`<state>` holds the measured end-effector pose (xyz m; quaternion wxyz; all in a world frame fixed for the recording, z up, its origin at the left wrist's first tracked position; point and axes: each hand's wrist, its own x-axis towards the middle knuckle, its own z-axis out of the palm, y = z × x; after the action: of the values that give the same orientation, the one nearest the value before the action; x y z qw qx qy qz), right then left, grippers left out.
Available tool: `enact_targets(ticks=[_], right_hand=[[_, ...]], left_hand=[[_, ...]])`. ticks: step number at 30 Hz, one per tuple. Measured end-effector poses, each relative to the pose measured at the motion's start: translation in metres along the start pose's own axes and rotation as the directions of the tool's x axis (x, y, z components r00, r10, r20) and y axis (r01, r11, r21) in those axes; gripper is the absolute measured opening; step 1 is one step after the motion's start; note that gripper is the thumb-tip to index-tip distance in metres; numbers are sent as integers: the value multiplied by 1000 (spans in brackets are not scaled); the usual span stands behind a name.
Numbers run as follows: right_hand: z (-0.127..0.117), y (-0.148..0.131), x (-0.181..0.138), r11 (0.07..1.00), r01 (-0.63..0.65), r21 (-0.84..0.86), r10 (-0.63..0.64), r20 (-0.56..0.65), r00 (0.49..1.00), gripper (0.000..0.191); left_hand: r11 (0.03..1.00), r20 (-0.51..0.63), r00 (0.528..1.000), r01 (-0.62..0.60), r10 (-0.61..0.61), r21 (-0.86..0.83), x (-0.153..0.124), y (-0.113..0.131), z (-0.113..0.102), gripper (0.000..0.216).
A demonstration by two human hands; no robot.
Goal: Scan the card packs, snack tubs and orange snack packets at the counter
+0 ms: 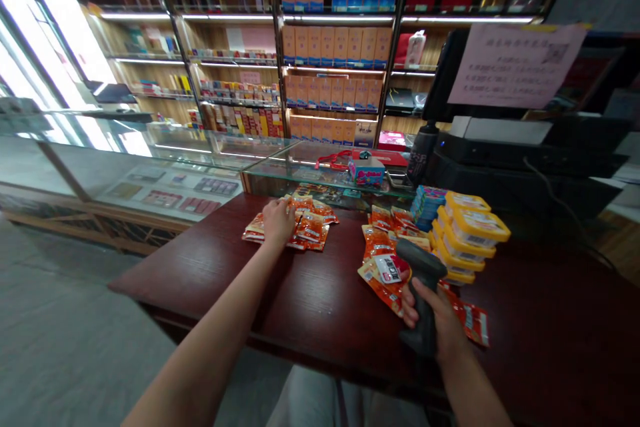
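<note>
My left hand (279, 221) is on a pile of orange snack packets (311, 227) at the left of the counter. Its fingers curl down onto a packet, their tips partly hidden. In my right hand (436, 312) is a dark barcode scanner (424, 287), fingers wrapped round its handle and its head angled to the left. Under and behind the scanner lies a second spread of orange packets (379, 240). One packet with a white label (389, 269) shows just left of the scanner head.
Stacked yellow-lidded tubs (465, 233) and blue packs (428, 205) stand beyond my right hand. A monitor with a paper notice (515, 67) rises at the right. A glass display case (270, 167) borders the wooden counter (200, 280). Shelves of boxes (340, 47) line the back wall.
</note>
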<state>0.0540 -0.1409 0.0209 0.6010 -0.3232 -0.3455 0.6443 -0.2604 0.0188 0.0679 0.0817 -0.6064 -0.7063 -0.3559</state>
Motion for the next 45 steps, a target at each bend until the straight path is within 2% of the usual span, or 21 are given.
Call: enact_targets(ticks=[3, 6, 8, 10, 12, 15, 19, 21, 23, 26, 28, 30, 33, 36, 40, 45], right_hand=[[-2, 0, 2, 1000, 11, 17, -11, -14, 1000, 32], [-1, 0, 2, 999, 4, 36, -4, -18, 1000, 33], [0, 0, 2, 999, -1, 42, 2, -24, 1000, 31], [2, -1, 1, 999, -4, 46, 5, -24, 1000, 30], [3, -2, 0, 998, -10, 54, 11, -17, 1000, 31], [3, -3, 0, 999, -3, 49, 4, -13, 1000, 32], [3, -3, 0, 999, -1, 50, 1, 1, 1000, 32], [3, -3, 1, 998, -8, 66, 8, 8, 1000, 32], [3, -3, 1, 997, -8, 72, 7, 14, 1000, 33], [5, -3, 0, 998, 4, 60, -6, 33, 999, 33], [7, -3, -1, 999, 11, 39, -13, 48, 999, 34], [9, -3, -3, 1000, 24, 5, -25, 63, 998, 37], [11, -4, -6, 997, 44, -57, -40, 71, 997, 41], [12, -6, -8, 996, 49, -76, -43, 77, 996, 40], [14, -8, -8, 997, 58, -47, -53, 101, 993, 30], [16, -10, -8, 998, 54, -30, -51, 99, 994, 29]], left_hand=[[990, 27, 993, -116, 119, -81, -16, 38, 17, 29], [966, 157, 965, -181, 210, -185, -35, 75, 39, 25], [961, 326, 928, -99, 183, -260, -44, 96, 53, 23], [967, 468, 874, -10, 133, -255, -52, 114, 64, 24], [984, 520, 853, 59, 37, -166, -58, 128, 72, 31], [990, 483, 869, 139, -104, -38, -64, 143, 78, 39], [970, 484, 857, 235, -176, -62, -60, 144, 81, 30], [949, 483, 855, 287, -191, -133, -54, 137, 81, 25], [910, 440, 876, 330, -197, -250, -50, 127, 80, 21], [790, 338, 918, 360, -207, -495, -52, 114, 76, 15], [691, 299, 940, 326, -164, -646, -60, 110, 71, 10], [642, 244, 967, 235, -77, -730, -68, 108, 66, 7], [702, 97, 995, 56, 18, -710, -75, 110, 57, 6], [783, 10, 996, -63, 89, -618, -77, 110, 50, 4], [851, 27, 987, -122, 157, -510, -80, 111, 45, 7], [908, 52, 977, -172, 207, -382, -83, 115, 41, 10]])
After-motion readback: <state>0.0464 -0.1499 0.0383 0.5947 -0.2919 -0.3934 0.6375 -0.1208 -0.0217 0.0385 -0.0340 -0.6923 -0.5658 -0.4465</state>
